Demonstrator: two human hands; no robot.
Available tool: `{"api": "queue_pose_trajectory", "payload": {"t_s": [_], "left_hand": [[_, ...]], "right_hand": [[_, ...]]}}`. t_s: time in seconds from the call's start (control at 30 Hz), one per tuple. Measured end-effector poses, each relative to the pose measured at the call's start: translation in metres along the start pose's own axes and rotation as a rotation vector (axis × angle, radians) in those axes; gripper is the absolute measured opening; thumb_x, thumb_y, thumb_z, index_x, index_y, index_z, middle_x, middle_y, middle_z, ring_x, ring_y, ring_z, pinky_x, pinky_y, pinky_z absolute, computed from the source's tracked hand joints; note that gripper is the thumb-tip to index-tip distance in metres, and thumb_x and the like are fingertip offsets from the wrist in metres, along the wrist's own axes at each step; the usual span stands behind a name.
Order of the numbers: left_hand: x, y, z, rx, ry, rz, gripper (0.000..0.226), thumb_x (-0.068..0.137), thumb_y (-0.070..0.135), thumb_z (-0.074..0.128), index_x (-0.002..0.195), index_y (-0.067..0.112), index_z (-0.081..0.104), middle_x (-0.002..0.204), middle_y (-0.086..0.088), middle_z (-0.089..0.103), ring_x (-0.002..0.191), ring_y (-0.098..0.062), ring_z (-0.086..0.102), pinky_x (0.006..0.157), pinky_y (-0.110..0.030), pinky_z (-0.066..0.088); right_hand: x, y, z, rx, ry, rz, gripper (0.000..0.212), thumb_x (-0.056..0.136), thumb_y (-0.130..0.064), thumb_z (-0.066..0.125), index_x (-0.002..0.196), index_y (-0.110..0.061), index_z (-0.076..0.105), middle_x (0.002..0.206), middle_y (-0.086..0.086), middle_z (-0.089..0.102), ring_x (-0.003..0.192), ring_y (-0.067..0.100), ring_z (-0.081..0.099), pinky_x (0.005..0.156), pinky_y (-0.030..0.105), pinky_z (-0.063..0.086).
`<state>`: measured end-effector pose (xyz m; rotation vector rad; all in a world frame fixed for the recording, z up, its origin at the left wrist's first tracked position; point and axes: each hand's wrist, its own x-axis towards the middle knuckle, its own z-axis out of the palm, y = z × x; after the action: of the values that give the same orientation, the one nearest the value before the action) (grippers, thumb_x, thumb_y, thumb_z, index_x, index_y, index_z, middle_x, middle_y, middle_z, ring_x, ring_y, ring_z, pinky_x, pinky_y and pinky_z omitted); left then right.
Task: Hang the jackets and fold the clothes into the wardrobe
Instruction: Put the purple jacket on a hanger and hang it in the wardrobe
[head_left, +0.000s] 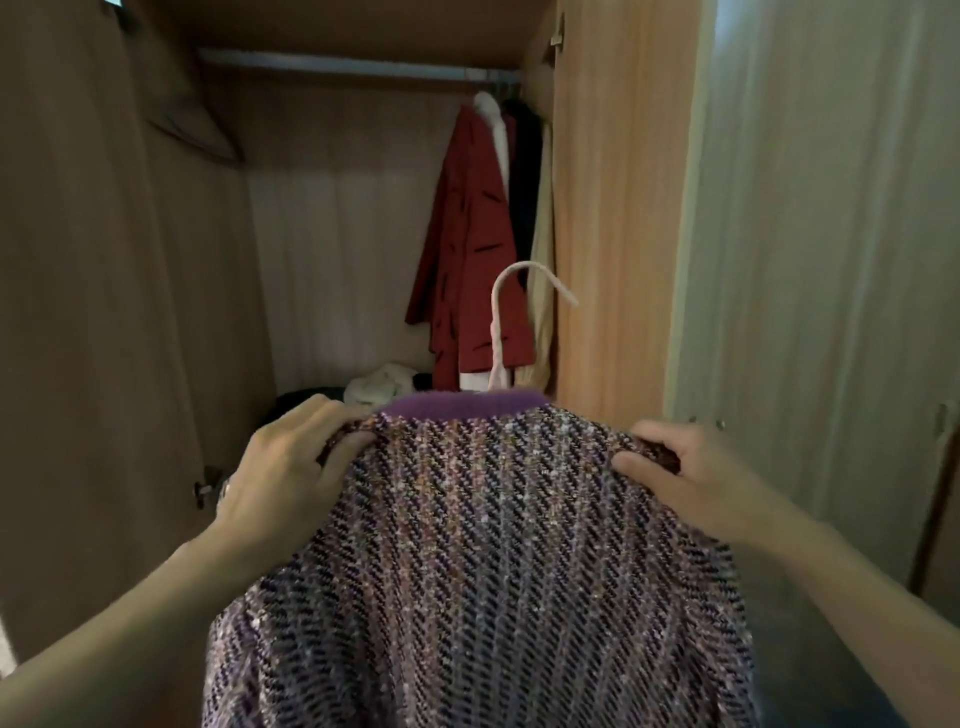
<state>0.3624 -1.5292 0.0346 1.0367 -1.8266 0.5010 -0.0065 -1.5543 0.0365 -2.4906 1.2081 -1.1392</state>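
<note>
Somebody's home: an open wooden wardrobe (613, 208), its rail (337, 65) high above the gripped jacket (483, 519), a red coat (472, 234) hanging just beyond.

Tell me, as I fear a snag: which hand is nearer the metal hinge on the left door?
Left. The left hand grips one shoulder of the jacket, just right of the hinge; the right hand grips the other shoulder, across the jacket from it.
</note>
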Motion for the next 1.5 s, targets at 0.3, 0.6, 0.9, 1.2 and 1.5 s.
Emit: {"api": "queue_pose_trajectory", "payload": {"t_s": [0.3, 0.6, 0.9, 1.2, 1.5], "left_hand": [[0.016, -0.087, -0.002, 0.073, 0.057, -0.036, 0.018, 0.093, 0.029, 0.058, 0.098, 0.014, 0.068, 0.087, 0.006, 0.06, 0.075, -0.017, 0.059, 0.065, -0.04, 0.051], [0.056, -0.201, -0.009, 0.219, 0.183, 0.025, 0.02, 0.094, 0.024, 0.056, 0.102, 0.008, 0.064, 0.09, 0.001, 0.059, 0.083, -0.018, 0.054, 0.07, -0.03, 0.044], [0.085, -0.259, 0.012, 0.161, 0.16, -0.043, 0.013, 0.095, 0.025, 0.056, 0.098, 0.013, 0.061, 0.089, 0.003, 0.059, 0.078, -0.019, 0.057, 0.06, -0.039, 0.05], [0.099, -0.263, 0.033, 0.182, 0.122, -0.139, 0.008, 0.089, 0.018, 0.069, 0.091, 0.013, 0.065, 0.081, 0.001, 0.064, 0.069, -0.022, 0.061, 0.06, -0.041, 0.051], [0.082, -0.232, 0.033, 0.02, 0.036, -0.289, 0.021, 0.087, 0.006, 0.063, 0.101, 0.019, 0.055, 0.08, 0.004, 0.067, 0.07, -0.02, 0.064, 0.06, -0.041, 0.05]], "right_hand": [[0.091, -0.006, 0.067, -0.051, 0.207, -0.126, 0.021, 0.093, -0.036, 0.06, 0.079, -0.023, 0.067, 0.064, -0.009, 0.062, 0.06, 0.009, 0.057, 0.054, 0.015, 0.035], [0.214, -0.035, 0.122, -0.129, 0.408, -0.168, 0.014, 0.089, -0.022, 0.07, 0.102, -0.022, 0.068, 0.092, -0.014, 0.061, 0.088, -0.002, 0.058, 0.077, 0.01, 0.04], [0.281, -0.034, 0.164, -0.297, 0.36, -0.004, 0.021, 0.09, -0.023, 0.068, 0.109, -0.026, 0.061, 0.098, -0.009, 0.054, 0.095, 0.011, 0.054, 0.088, 0.039, 0.049], [0.3, -0.104, 0.224, 0.25, 0.038, -0.006, 0.064, 0.091, -0.042, 0.064, 0.147, -0.043, 0.034, 0.084, -0.003, 0.073, 0.067, 0.011, 0.069, 0.068, 0.027, 0.058], [0.336, -0.122, 0.28, 0.278, 0.096, 0.079, 0.044, 0.087, -0.063, 0.056, 0.109, -0.029, 0.071, 0.094, -0.013, 0.072, 0.09, 0.0, 0.065, 0.076, 0.02, 0.051]]}}
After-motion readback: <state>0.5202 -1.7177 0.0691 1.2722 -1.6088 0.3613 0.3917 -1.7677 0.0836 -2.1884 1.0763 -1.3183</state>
